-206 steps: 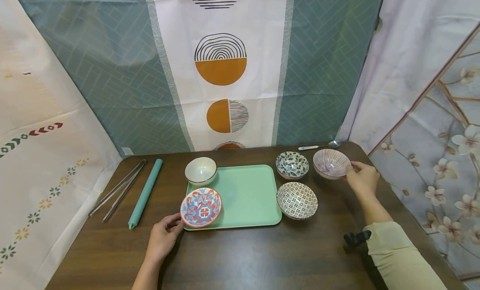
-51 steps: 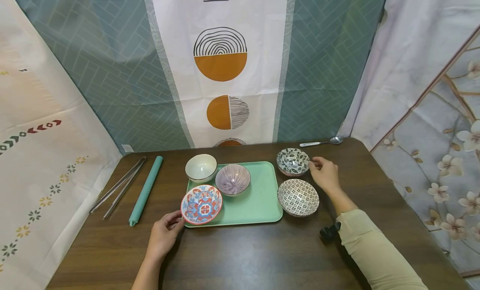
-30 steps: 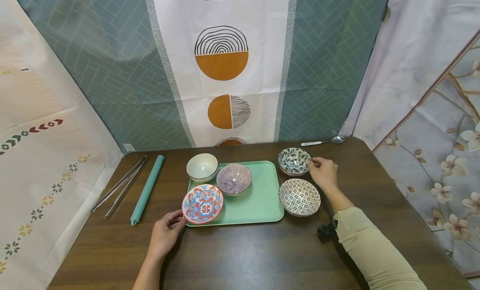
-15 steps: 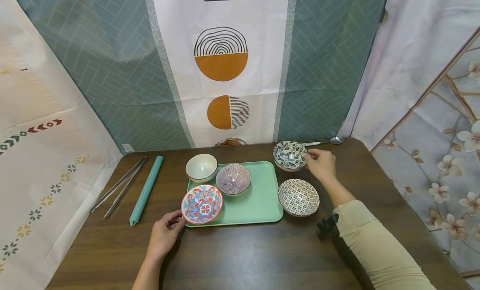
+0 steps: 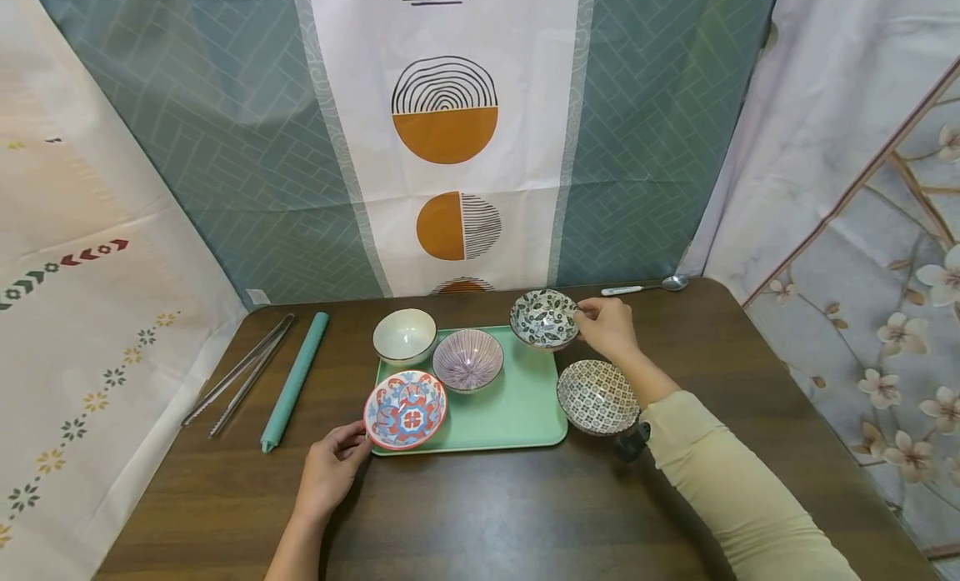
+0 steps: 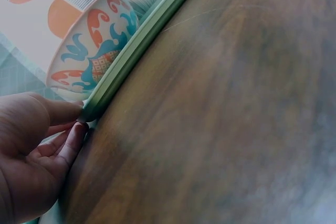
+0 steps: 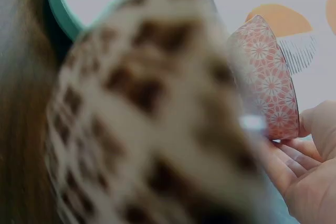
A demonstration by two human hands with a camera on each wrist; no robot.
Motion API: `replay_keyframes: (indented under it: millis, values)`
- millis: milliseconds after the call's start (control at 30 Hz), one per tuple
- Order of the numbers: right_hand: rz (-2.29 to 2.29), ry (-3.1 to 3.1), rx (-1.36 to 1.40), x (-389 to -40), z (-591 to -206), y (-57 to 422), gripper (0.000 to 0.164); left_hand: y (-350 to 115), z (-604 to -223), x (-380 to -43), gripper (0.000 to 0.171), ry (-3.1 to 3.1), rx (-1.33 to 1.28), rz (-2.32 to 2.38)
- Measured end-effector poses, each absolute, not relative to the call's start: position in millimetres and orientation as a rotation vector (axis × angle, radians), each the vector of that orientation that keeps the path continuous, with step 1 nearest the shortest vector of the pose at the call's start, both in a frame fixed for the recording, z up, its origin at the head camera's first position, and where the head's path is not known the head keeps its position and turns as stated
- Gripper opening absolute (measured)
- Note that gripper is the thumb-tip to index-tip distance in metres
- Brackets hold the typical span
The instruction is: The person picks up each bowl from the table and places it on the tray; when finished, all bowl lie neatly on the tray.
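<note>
My right hand (image 5: pixel 606 324) pinches the rim of a small bowl (image 5: pixel 543 318) with dark leaves inside; the right wrist view shows its pink flowered outside (image 7: pixel 270 80). That bowl is over the far right corner of the green tray (image 5: pixel 517 410). With thumb and fingers, my left hand (image 6: pixel 39 148) grips the tray's near left corner. A red-and-blue patterned bowl (image 5: pixel 405 410), a purple striped bowl (image 5: pixel 468 360) and a cream bowl (image 5: pixel 405 337) sit on the tray's left part. Right of the tray, beneath my right forearm, stands a brown-and-white patterned bowl (image 5: pixel 596 396).
Metal tongs (image 5: pixel 240 377) and a teal roll (image 5: pixel 295 383) lie on the left of the brown table (image 5: pixel 465 514). A spoon (image 5: pixel 645 287) with a white handle lies at the back right. A patterned curtain (image 5: pixel 480 147) hangs behind.
Earlier, my right hand set the purple striped bowl on the tray. It then took the leaf-patterned bowl, lifted it and carried it left over the tray. My left hand stayed at the tray corner.
</note>
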State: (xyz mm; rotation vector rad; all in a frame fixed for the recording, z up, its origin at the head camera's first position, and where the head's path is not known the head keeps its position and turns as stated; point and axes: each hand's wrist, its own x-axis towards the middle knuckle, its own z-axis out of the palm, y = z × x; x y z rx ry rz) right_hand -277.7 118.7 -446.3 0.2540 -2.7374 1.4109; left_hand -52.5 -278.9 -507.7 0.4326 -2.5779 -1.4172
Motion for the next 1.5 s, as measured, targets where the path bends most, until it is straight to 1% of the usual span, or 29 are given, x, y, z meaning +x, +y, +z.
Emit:
replay_keyframes:
  millis: [400, 667, 967, 1333, 1500]
  values:
    - [1.516, -2.880, 0.257, -282, -459, 104, 0.036, -278, -507, -52, 0.030, -2.595, 0.449, -1.420]
    - [1.509, -2.974, 0.273, -283, -461, 106, 0.039, -278, -507, -52, 0.030, -2.588, 0.441, -1.417]
    - [1.351, -2.979, 0.358, -270, -455, 132, 0.042, -278, -507, -52, 0.030, -2.585, 0.446, -1.416]
    - [1.292, -2.894, 0.512, -253, -465, 166, 0.043, -279, -508, -52, 0.029, -2.609, 0.468, -1.397]
    - [1.276, -2.846, 0.525, -239, -471, 177, 0.040, -279, -509, -52, 0.029, -2.614, 0.464, -1.381]
